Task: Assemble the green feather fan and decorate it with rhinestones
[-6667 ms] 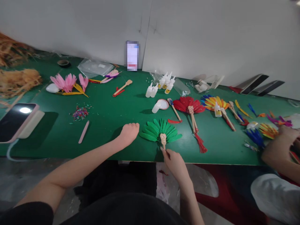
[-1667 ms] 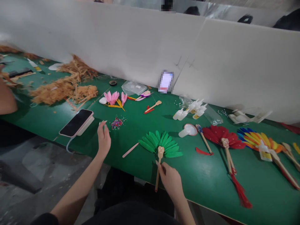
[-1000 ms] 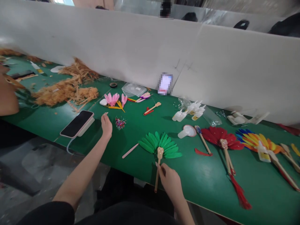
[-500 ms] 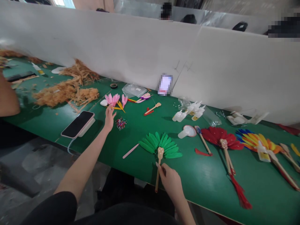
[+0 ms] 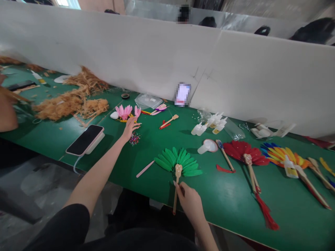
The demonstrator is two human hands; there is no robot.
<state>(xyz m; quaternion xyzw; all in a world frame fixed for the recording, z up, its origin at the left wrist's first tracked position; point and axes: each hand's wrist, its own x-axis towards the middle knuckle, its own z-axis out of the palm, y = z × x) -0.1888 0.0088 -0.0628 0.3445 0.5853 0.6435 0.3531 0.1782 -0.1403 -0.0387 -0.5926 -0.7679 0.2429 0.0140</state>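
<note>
My right hand (image 5: 190, 199) pinches the wooden handle of a green feather fan (image 5: 180, 161), whose feathers spread out over the table with small pale dots on its wooden centre. Stretched forward, my left hand (image 5: 129, 128) has its fingers apart and holds nothing that I can see. It hovers by the pink feathers (image 5: 124, 112) and partly covers some yellow ones. Right beside its wrist lies a pile of multicoloured beads or gems (image 5: 135, 138). Pink tweezers (image 5: 145, 169) rest to the left of the green fan.
Rightward lie a red feather fan (image 5: 244, 153), a yellow and blue one (image 5: 290, 155) and several white glue bottles (image 5: 209, 123). A phone (image 5: 86, 139) with a cable and brown fibre (image 5: 62, 104) occupy the left. Another person's arm (image 5: 7, 111) is at the far left.
My left hand has moved a little to the right, its fingers now pointing rightward by the yellow feathers. My right hand still grips the fan. The view has shifted slightly.
</note>
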